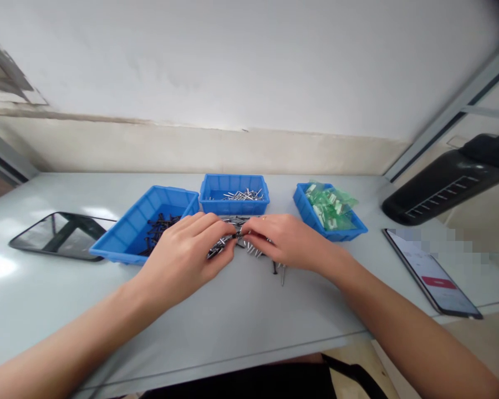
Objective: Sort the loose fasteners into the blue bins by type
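My left hand (193, 244) and my right hand (289, 241) meet fingertip to fingertip over a loose pile of thin metal fasteners (253, 249) on the table. Both hands are closed in a pinch. A small dark bit shows where the fingertips meet, too small to name. The pile mixes silver, nail-like pieces with black ones, and my fingers hide part of it. A black screw (275, 268) and a silver nail-like piece (283, 275) lie under my right hand. Beside my left hand, a blue bin (127, 224) holds black screws (160, 227).
Behind the pile, a blue bin (234, 208) contains silver nail-like pieces (249, 195). At right, another blue bin (349, 235) holds green plastic packets (330, 208). A black bottle (444, 185) and a phone (432, 271) are farther right. A dark-framed glossy panel (54, 235) lies at left.
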### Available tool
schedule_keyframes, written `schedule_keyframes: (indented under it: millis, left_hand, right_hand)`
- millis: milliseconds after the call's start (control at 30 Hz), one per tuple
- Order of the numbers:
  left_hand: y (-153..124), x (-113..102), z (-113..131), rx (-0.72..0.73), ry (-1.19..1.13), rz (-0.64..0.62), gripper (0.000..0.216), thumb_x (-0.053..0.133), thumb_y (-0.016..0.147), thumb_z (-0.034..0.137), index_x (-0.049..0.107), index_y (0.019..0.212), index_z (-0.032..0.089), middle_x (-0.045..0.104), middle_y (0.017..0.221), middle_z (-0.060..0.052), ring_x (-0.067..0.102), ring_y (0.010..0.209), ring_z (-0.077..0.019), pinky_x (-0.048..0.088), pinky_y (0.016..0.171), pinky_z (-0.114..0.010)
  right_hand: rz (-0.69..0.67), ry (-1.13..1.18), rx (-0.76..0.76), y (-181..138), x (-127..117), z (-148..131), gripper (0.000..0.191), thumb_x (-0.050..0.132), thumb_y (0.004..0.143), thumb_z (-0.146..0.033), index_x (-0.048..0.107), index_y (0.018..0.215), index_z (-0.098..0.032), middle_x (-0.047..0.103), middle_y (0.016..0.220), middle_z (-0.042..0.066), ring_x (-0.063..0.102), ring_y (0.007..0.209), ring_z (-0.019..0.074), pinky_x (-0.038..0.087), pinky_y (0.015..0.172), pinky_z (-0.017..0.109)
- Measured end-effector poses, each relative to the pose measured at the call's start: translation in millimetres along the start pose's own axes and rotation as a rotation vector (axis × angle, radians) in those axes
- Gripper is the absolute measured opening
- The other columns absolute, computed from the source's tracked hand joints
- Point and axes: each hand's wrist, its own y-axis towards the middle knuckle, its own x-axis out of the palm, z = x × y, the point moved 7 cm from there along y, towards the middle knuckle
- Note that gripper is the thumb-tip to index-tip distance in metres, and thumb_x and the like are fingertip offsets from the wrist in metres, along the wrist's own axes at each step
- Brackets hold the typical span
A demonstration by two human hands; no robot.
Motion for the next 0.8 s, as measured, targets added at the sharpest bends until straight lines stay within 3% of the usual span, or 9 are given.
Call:
schedule_keyframes:
  millis: [333,533,800]
  left_hand:
    - [-2.0,-1.0,-0.8,0.017,-0.02,-0.026,0.014,0.05,0.088,0.025,0.059,0.095,0.018,0.063,0.089,-0.003,0.058,0.082,-0.0163,0.046,0.074,-0.03]
    - [-0.9,2.4,-6.0,-0.018,0.024,-0.066,0.015,0.048,0.088,0.028,0.059,0.091,0.018,0.063,0.085,-0.003,0.058,0.079,-0.017,0.045,0.071,-0.03]
    - [-0.4,1.4,1.5,0.031,-0.036,-0.073,0.015,0.048,0.089,0.026,0.059,0.091,0.017,0.062,0.082,-0.002,0.057,0.076,-0.0152,0.044,0.069,-0.029]
  right_hand:
    - [-0.005,-0.04,-0.018,-0.3,-0.5,-2.6,0.02,0.04,0.094,-0.023,0.059,0.096,-0.017,0.066,0.088,0.003,0.06,0.079,0.0148,0.041,0.07,0.026]
    - [0.158,-0.091,-0.081,-4.0,-9.0,-3.2,0.019,0.041,0.094,-0.023,0.059,0.096,-0.016,0.066,0.083,0.003,0.059,0.073,0.0137,0.041,0.065,0.025]
    - [0.383,-0.062,-0.278,-11.2,-20.7,-20.4,0.017,0.045,0.092,-0.021,0.06,0.094,-0.014,0.067,0.076,0.002,0.059,0.068,0.0117,0.043,0.064,0.023]
